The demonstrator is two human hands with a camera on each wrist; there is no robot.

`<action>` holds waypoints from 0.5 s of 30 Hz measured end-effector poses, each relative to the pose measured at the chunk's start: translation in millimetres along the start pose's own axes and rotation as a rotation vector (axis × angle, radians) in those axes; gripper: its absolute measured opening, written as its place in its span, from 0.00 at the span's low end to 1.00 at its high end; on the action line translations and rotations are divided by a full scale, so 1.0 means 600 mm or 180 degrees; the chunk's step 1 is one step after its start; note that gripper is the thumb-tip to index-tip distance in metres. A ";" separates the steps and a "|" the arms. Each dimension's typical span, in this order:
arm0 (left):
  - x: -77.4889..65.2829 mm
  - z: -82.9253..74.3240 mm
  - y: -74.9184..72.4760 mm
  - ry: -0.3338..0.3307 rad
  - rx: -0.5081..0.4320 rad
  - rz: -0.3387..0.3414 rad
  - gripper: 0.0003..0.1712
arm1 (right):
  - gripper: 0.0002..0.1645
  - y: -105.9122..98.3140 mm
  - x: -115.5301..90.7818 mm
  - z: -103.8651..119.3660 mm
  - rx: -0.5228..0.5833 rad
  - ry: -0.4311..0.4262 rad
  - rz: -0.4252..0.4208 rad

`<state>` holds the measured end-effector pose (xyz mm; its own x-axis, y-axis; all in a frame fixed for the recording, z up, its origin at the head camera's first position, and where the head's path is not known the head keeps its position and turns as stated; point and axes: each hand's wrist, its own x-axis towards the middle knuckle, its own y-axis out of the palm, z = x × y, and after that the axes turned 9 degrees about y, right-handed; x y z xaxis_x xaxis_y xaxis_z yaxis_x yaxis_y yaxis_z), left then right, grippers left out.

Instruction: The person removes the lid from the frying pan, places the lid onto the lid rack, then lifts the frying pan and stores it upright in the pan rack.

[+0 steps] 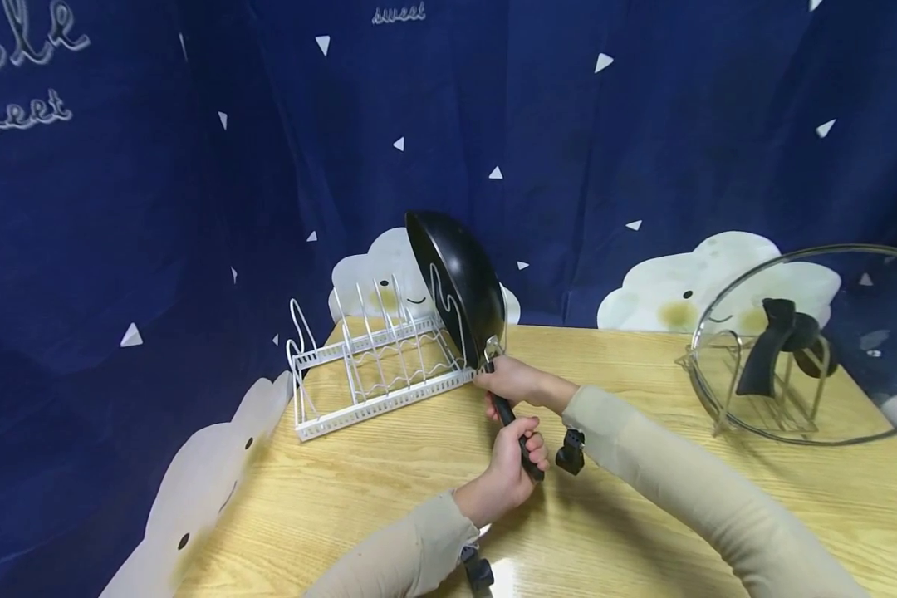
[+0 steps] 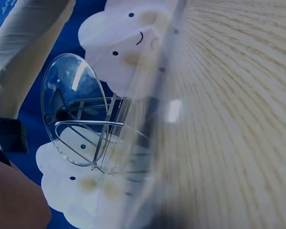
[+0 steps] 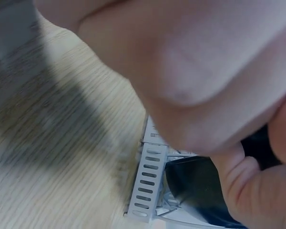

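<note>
A black frying pan [image 1: 463, 282] stands tilted on its edge at the right end of a white wire rack [image 1: 389, 399], and a wire divider shows across its side. My right hand [image 1: 519, 382] grips the handle close to the pan. Lower down, near the handle's end [image 1: 536, 472], my left hand [image 1: 504, 473] is curled round it. In the right wrist view, fingers of the right hand [image 3: 181, 71] fill the top, with part of the pan [image 3: 195, 186] and the slotted rack rail [image 3: 148, 186] beneath. Only a strip of the left hand [image 2: 14, 200] shows in the left wrist view.
On the right, a glass lid [image 1: 718, 291] with a black handle [image 1: 766, 357] stands upright in a metal wire holder [image 1: 815, 399]. A dark blue curtain [image 1: 553, 108] with white clouds hangs behind and left of the wooden table [image 1: 628, 498].
</note>
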<state>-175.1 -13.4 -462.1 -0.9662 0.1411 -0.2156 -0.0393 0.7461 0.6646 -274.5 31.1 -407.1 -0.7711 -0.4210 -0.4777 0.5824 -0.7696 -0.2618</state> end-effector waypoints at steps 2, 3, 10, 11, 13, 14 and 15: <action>0.003 0.001 -0.002 0.0014 0.0048 -0.0030 0.17 | 0.10 0.000 0.001 0.000 0.0003 0.0003 -0.0014; 0.005 0.002 -0.002 0.0022 0.0075 -0.0043 0.17 | 0.10 0.001 0.000 0.001 0.0008 0.0007 -0.0018; 0.013 0.010 -0.008 0.0130 0.0256 -0.0139 0.14 | 0.10 -0.001 0.001 -0.003 -0.0017 -0.0040 0.0015; 0.013 0.011 -0.009 0.0144 0.0279 -0.0171 0.14 | 0.09 -0.001 0.002 -0.006 -0.0010 -0.0051 0.0027; 0.013 0.014 -0.013 0.0174 0.0345 -0.0213 0.12 | 0.08 0.000 0.005 -0.010 -0.0002 -0.0084 0.0042; 0.013 0.016 -0.015 0.0190 0.0383 -0.0224 0.11 | 0.08 0.001 0.007 -0.013 0.0003 -0.0100 0.0043; 0.013 0.017 -0.017 0.0204 0.0422 -0.0233 0.11 | 0.07 0.001 0.008 -0.015 0.0006 -0.0114 0.0047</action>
<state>-179.9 -12.9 -477.9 -0.9764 0.0446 -0.2112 -0.0804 0.8329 0.5475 -275.5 32.7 -417.2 -0.7711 -0.4492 -0.4513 0.5933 -0.7640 -0.2533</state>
